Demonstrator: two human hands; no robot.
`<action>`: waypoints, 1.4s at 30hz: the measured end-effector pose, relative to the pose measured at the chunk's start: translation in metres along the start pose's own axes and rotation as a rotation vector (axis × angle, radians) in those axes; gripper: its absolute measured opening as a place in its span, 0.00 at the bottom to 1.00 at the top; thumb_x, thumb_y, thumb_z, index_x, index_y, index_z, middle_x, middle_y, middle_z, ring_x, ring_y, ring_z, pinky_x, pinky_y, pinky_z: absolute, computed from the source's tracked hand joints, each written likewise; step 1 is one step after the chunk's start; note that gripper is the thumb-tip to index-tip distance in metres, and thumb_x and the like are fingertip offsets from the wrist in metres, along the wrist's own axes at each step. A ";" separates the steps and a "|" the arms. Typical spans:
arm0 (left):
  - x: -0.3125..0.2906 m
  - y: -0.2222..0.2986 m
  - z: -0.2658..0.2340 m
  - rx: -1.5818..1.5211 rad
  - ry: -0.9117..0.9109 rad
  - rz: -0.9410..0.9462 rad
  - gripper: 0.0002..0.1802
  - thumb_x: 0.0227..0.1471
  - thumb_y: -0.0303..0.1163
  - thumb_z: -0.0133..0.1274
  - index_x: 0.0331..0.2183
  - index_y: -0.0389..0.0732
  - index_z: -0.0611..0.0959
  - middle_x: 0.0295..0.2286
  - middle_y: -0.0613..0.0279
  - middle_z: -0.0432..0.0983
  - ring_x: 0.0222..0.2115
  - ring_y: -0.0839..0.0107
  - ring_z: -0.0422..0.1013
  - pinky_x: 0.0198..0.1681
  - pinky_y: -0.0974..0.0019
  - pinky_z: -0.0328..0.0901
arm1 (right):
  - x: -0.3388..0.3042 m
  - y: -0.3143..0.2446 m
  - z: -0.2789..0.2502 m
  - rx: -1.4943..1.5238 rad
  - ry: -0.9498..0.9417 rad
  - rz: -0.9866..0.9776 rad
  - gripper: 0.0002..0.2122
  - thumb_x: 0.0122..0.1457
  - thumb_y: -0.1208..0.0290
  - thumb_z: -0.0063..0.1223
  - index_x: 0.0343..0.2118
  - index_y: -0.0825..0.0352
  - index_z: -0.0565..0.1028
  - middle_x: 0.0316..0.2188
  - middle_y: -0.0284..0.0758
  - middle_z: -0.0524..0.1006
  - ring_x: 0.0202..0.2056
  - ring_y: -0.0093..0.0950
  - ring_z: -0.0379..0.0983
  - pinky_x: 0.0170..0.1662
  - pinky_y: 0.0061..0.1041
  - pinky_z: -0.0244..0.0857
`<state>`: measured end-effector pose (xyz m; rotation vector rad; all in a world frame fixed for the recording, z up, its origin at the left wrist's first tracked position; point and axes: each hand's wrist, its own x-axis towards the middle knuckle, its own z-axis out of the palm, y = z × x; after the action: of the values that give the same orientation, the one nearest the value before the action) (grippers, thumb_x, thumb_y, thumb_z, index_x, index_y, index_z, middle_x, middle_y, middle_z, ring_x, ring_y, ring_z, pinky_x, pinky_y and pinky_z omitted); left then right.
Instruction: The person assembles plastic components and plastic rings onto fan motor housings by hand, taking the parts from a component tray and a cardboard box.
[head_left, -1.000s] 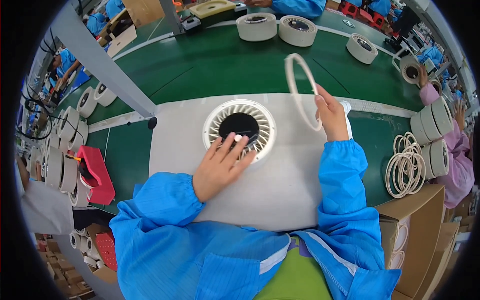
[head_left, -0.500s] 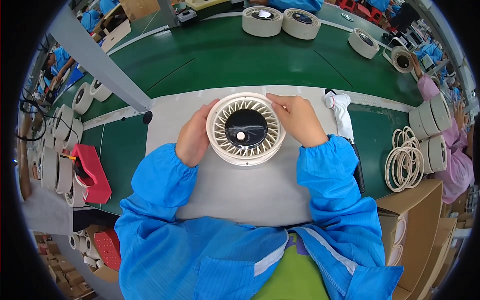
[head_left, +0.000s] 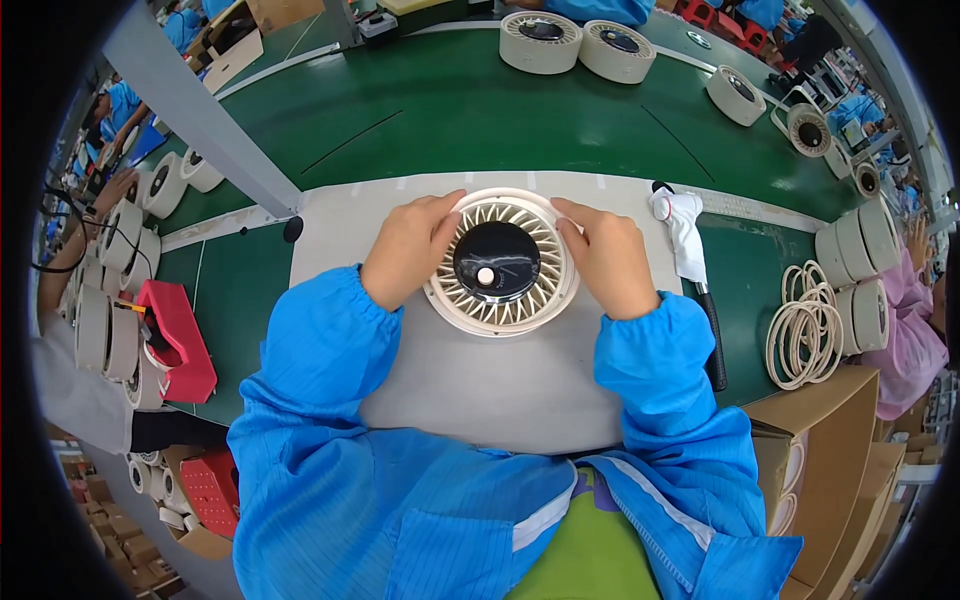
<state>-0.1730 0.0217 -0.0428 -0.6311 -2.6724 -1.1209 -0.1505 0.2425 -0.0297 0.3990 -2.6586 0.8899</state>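
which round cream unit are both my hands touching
The round cream unit with black centre on the flat grey mat, between your left hand and right hand; the others sit off the mat.

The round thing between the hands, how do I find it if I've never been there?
Find the big green table, then the pale grey mat on its near side. On that mat sits a round cream drum with a shiny black middle, the left hand and right hand touching its rim. Similar drums stand farther back, but this is the only one on the mat.

The cream ring has come down onto the round unit.
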 end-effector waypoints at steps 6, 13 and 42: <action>0.009 0.003 -0.007 0.133 -0.109 0.075 0.12 0.50 0.31 0.44 0.35 0.35 0.76 0.18 0.51 0.72 0.22 0.52 0.70 0.25 0.59 0.64 | -0.001 -0.013 -0.005 -0.148 -0.133 0.025 0.13 0.50 0.74 0.47 0.41 0.64 0.72 0.17 0.46 0.72 0.21 0.44 0.69 0.27 0.35 0.64; -0.003 0.040 0.018 0.648 0.005 -0.005 0.11 0.47 0.31 0.47 0.26 0.32 0.76 0.15 0.51 0.72 0.19 0.62 0.72 0.20 0.65 0.66 | 0.000 -0.014 0.007 -0.462 0.096 -0.123 0.13 0.50 0.79 0.44 0.40 0.66 0.72 0.22 0.50 0.72 0.26 0.45 0.70 0.32 0.33 0.65; 0.021 0.029 0.021 0.533 -0.047 0.441 0.09 0.47 0.28 0.43 0.30 0.31 0.72 0.23 0.48 0.71 0.26 0.59 0.69 0.31 0.64 0.63 | 0.007 -0.004 0.015 -0.132 -0.210 -0.243 0.19 0.56 0.66 0.40 0.48 0.71 0.63 0.46 0.46 0.66 0.49 0.41 0.62 0.49 0.34 0.55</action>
<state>-0.1794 0.0610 -0.0322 -1.0603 -2.5139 -0.2677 -0.1589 0.2286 -0.0362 0.8010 -2.7562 0.6250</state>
